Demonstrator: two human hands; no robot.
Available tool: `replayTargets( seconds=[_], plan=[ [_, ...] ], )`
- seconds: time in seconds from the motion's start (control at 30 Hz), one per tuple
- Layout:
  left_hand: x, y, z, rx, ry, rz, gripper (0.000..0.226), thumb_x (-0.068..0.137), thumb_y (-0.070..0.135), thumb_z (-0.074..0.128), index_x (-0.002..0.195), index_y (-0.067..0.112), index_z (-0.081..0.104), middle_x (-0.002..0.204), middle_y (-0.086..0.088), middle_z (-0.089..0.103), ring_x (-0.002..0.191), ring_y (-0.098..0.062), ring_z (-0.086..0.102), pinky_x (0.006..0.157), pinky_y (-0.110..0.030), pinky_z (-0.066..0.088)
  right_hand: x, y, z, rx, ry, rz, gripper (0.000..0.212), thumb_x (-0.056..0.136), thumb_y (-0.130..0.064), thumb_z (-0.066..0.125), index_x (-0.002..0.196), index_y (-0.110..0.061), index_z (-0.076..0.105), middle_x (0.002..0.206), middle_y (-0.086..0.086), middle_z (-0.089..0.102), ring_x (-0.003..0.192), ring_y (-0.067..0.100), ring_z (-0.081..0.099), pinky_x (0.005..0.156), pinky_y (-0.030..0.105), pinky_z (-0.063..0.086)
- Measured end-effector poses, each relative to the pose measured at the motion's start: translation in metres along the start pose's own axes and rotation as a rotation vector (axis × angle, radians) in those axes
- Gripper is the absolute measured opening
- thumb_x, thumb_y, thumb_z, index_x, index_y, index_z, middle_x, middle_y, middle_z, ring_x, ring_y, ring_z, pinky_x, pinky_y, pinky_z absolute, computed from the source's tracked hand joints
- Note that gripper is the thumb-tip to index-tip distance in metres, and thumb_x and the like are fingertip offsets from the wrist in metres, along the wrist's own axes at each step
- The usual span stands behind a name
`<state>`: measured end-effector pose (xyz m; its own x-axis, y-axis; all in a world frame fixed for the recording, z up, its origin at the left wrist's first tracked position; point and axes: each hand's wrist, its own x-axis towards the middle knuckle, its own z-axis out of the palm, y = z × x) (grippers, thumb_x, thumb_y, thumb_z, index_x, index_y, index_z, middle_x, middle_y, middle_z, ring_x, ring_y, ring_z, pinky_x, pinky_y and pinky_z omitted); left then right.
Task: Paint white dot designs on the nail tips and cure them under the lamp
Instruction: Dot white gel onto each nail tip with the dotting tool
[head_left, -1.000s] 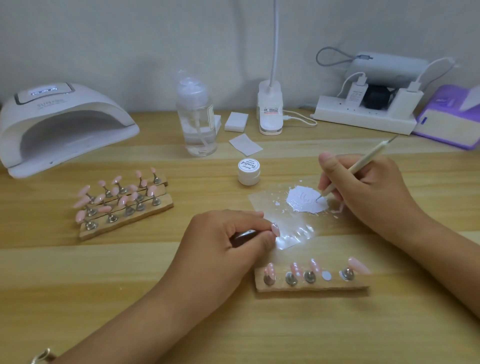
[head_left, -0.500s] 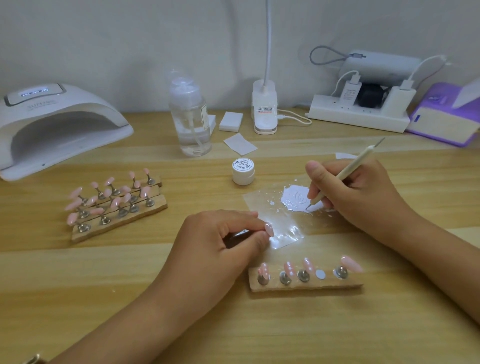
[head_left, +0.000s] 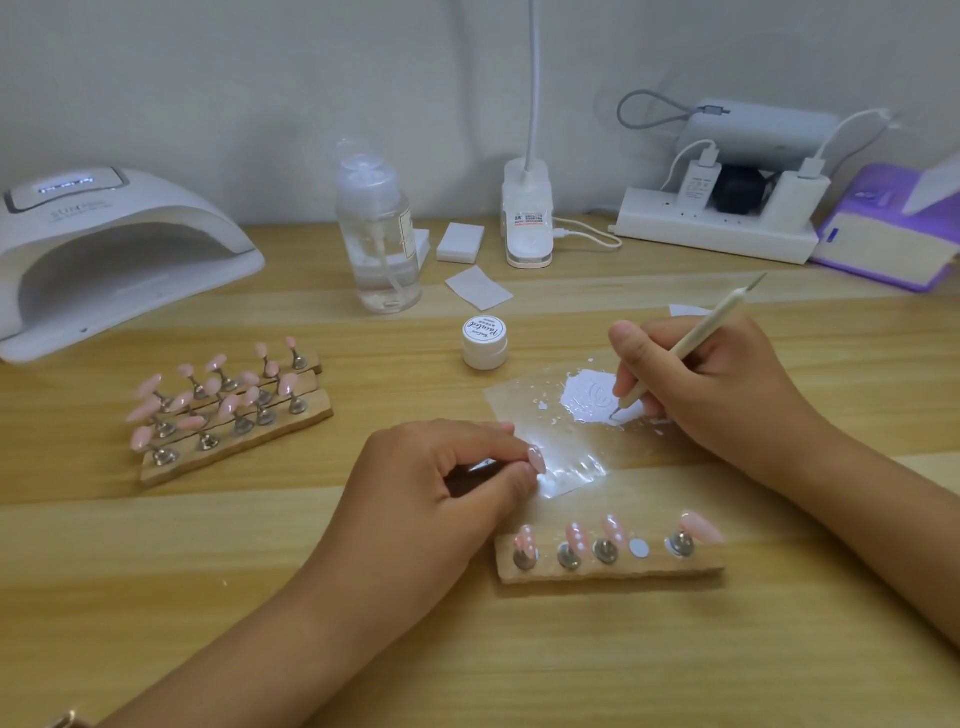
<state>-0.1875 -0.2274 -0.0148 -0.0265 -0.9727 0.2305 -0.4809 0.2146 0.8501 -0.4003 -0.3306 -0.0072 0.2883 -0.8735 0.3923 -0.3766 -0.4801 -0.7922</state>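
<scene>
Our right hand (head_left: 711, 384) pinches the pen (head_left: 691, 348), tip in paint (head_left: 592, 397); our left hand (head_left: 431, 483) pinches a nail (head_left: 536, 459); capped jar (head_left: 485, 343) just beyond.

Reads "SUN" in grey letters on the white shell of the curing lamp (head_left: 156, 218), "Painted" in script on the lid of the small white jar (head_left: 484, 340), and only blurred red print on the clip-lamp sticker (head_left: 527, 217).
</scene>
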Motion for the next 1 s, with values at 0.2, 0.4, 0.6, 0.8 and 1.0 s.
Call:
replayTargets(
  seconds=[0.2,0.4,0.6,0.8,1.0],
  plan=[
    [-0.0009,0.0012,-0.0005,-0.004,-0.002,-0.004,0.019,0.084,0.012,0.076,0.085,0.031,0.081,0.088,0.031,0.072,0.104,0.014,0.062,0.09,-0.01,0.045,0.0003,-0.0011,0.0004,0.009,-0.026,0.004,0.043,0.093,-0.042,0.057,0.06,-0.017,0.069,0.048,0.002,0.057,0.043,0.01,0.053,0.047,0.015,0.042],
    [-0.0005,0.0002,-0.0003,-0.004,0.001,-0.005,0.019,0.085,0.012,0.076,0.085,0.031,0.08,0.087,0.03,0.073,0.104,0.014,0.062,0.09,-0.011,0.045,0.0002,-0.0012,0.0006,-0.002,-0.019,-0.02,0.042,0.096,-0.036,0.057,0.06,-0.016,0.068,0.047,-0.008,0.057,0.043,0.008,0.054,0.047,0.013,0.04],
    [-0.0003,-0.0005,0.0,0.0,-0.004,-0.001,0.018,0.085,0.012,0.076,0.086,0.03,0.08,0.087,0.029,0.073,0.105,0.014,0.062,0.091,-0.012,0.045,0.0001,-0.0013,0.0007,-0.014,-0.01,-0.034,0.041,0.097,-0.032,0.058,0.06,-0.018,0.068,0.049,-0.002,0.057,0.043,0.01,0.054,0.047,0.021,0.043],
    [-0.0003,0.0003,-0.0001,-0.002,-0.006,-0.008,0.018,0.085,0.013,0.076,0.086,0.031,0.08,0.088,0.029,0.073,0.105,0.014,0.061,0.091,-0.012,0.045,-0.0007,-0.0022,0.0014,-0.019,-0.011,-0.044,0.042,0.096,-0.036,0.057,0.059,-0.018,0.067,0.046,-0.008,0.055,0.041,0.009,0.052,0.045,0.017,0.04],
    [-0.0006,0.0009,-0.0005,0.009,-0.006,-0.011,0.017,0.085,0.014,0.076,0.085,0.03,0.08,0.088,0.03,0.073,0.105,0.015,0.061,0.09,-0.011,0.045,-0.0011,-0.0029,0.0021,-0.007,-0.043,-0.049,0.043,0.092,-0.041,0.055,0.061,-0.014,0.068,0.047,-0.013,0.056,0.042,0.006,0.053,0.046,0.012,0.038]
  ],
)
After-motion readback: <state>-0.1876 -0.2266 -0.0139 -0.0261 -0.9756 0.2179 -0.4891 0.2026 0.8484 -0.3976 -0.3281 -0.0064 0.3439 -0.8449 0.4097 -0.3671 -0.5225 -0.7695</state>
